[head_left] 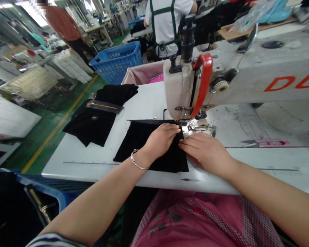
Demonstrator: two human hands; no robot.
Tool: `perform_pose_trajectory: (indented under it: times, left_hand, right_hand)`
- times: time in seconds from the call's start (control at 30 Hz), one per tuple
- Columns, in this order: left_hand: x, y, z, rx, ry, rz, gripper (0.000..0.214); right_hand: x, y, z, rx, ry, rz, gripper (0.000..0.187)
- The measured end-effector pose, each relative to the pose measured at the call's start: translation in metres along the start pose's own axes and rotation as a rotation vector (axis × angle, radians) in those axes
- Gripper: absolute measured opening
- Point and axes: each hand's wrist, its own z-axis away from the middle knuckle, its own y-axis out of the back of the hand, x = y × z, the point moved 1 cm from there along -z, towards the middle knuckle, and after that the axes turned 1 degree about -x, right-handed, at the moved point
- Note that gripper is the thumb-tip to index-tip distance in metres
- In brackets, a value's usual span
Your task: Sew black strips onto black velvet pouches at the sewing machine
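Note:
A black fabric piece [167, 161] lies flat on the sewing machine table, its upper right corner under the presser foot [184, 126]. My left hand [162, 140] rests on top of it with fingers stretched towards the foot, and a silver bangle circles that wrist. Just right of the foot, my right hand [203, 149] lies with its fingers extended against the cloth's right edge; its thumb is mostly hidden. The white sewing machine [179, 89] with a red guard [203, 82] stands directly beyond both hands. A bit of zipper [153, 118] shows at the cloth's far edge.
More black pieces [92, 123], one with a gold zipper [103, 105], lie at the table's left. Pink-handled snips [270, 142] rest right of the machine. Blue baskets stand behind [115, 60] and at lower left [59, 192]. Two people [164, 27] are farther back.

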Motion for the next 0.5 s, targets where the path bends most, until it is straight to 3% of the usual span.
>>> perform_pose_trajectory:
  times: [0.17, 0.5]
  left_hand:
    - [0.0109, 0.0007, 0.0041, -0.017, 0.026, -0.038, 0.027]
    - [0.0108, 0.0057, 0.0010, -0.035, 0.034, -0.002, 0.027]
  right_hand:
    - [-0.0019, 0.0036, 0.0039, 0.021, 0.016, -0.037, 0.025]
    - [-0.0013, 0.0059, 0.0022, 0.040, 0.003, -0.127, 0.026]
